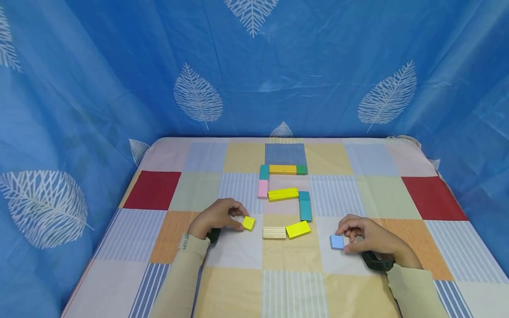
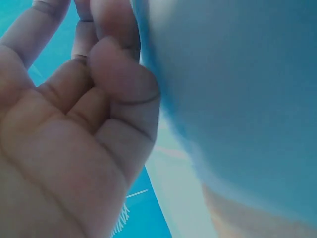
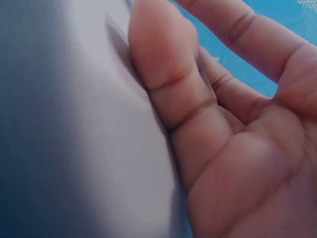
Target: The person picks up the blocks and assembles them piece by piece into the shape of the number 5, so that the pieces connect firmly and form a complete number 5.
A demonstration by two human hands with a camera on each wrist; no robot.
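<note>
On the left, my left hand (image 1: pixel 221 215) pinches a small yellow block (image 1: pixel 248 223) by its edges, between thumb and index finger. Over on the right, the thumb and index finger of my right hand (image 1: pixel 370 234) hold a small light blue block (image 1: pixel 336 242) at its edges. Both blocks are at the tablecloth. In the left wrist view the left hand (image 2: pixel 74 134) has curled fingers, and no block shows there. The right wrist view shows the palm and fingers of the right hand (image 3: pixel 237 148), again with no block visible.
Between the hands, blocks form a bent line: orange (image 1: pixel 282 169), green (image 1: pixel 301 169), pink (image 1: pixel 263 188), yellow (image 1: pixel 283 194), teal (image 1: pixel 305 210), another yellow (image 1: pixel 298 229) and a striped beige one (image 1: pixel 274 233). A patchwork cloth (image 1: pixel 294 291) covers the table; blue curtains (image 1: pixel 302 66) surround it.
</note>
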